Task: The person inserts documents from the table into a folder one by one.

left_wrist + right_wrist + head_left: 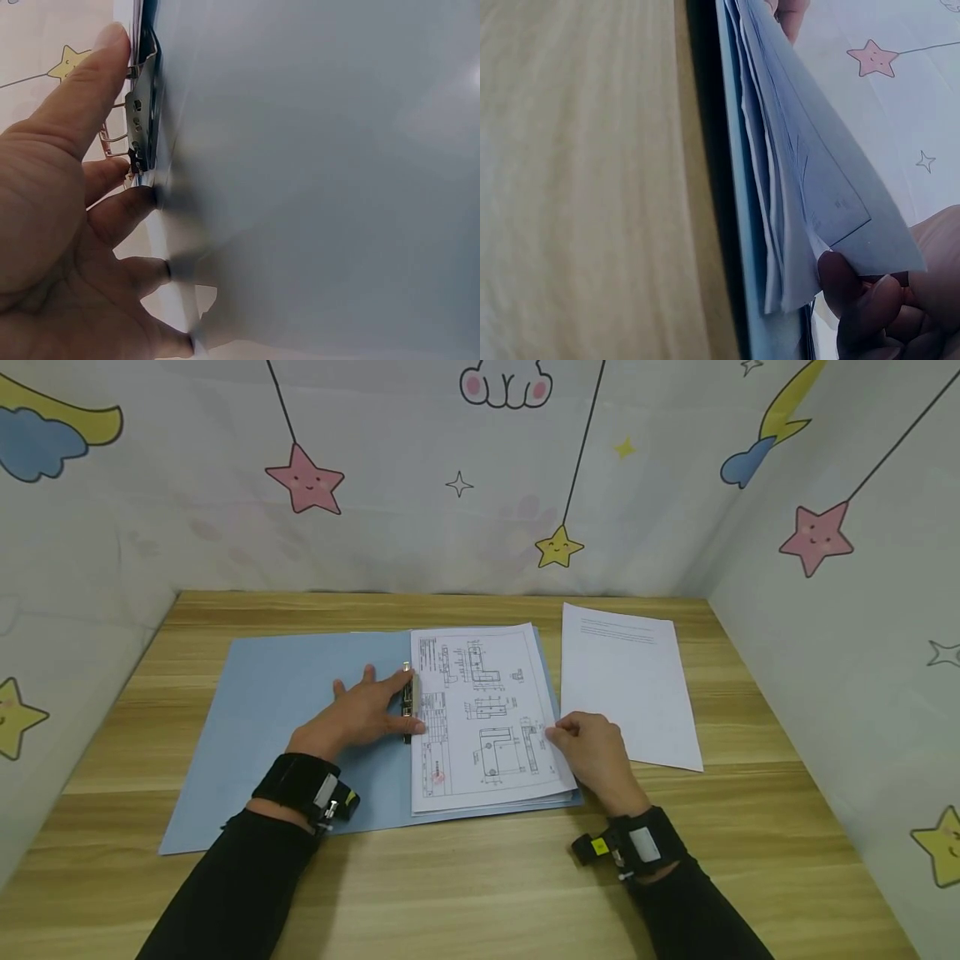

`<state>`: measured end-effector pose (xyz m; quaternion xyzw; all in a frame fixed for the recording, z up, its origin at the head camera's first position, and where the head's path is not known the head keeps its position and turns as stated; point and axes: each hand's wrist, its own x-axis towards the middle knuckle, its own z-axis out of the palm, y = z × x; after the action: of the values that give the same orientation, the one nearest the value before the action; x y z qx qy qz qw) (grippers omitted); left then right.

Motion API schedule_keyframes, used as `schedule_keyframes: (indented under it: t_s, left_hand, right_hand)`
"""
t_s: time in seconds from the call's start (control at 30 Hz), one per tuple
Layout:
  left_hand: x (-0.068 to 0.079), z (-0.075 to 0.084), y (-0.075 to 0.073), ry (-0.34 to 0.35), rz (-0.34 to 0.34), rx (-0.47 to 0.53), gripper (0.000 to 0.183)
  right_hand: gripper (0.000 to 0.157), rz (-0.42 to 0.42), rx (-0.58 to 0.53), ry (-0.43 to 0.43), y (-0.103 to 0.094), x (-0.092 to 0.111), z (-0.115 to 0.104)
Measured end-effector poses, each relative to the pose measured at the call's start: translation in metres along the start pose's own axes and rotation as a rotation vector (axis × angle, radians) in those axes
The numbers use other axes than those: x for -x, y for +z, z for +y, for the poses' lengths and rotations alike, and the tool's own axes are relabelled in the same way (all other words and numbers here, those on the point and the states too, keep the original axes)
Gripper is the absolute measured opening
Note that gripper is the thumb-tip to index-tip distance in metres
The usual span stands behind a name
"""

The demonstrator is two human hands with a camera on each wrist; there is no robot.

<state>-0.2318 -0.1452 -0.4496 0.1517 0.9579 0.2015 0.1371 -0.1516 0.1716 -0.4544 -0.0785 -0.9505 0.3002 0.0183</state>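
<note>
A blue folder [300,677] lies opened flat on the table. Over its right half is a stack of white sheets, with a technical drawing sheet [465,702] on top. My left hand [363,710] rests at the fold, fingers spread, thumb and forefinger touching the metal clip [141,124] and the sheets' left edge. With thumb and fingers, my right hand [596,747] pinches the drawing sheet's right edge. The right wrist view shows the sheet's corner [889,240] lifted and bent by that hand. How many sheets are pinched, I cannot tell.
A separate white page [630,685] with a few lines of print lies right of the folder. Both rest on a wooden table [465,893]. A white cloth wall [412,543] printed with stars rises behind the table's back edge.
</note>
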Motion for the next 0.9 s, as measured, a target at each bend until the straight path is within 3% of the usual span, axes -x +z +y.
schedule_keyframes:
  t_s: [0.23,0.5,0.9]
  left_hand:
    - [0.0004,0.0012,0.0001,-0.001,0.003,0.007,0.101]
    - [0.0004,0.0014,-0.0005,-0.005,-0.003,0.006,0.101]
    - [0.0022,0.0018,-0.002,0.002,-0.007,0.009,0.1]
  right_hand:
    - [0.032,0.052,0.099,-0.021,-0.0028,-0.0034,0.0006]
    - [0.033,0.009,0.122,-0.022,0.0041,-0.0047,-0.0056]
    - [0.045,0.06,0.178,-0.015,-0.0045,-0.0063,0.0031]
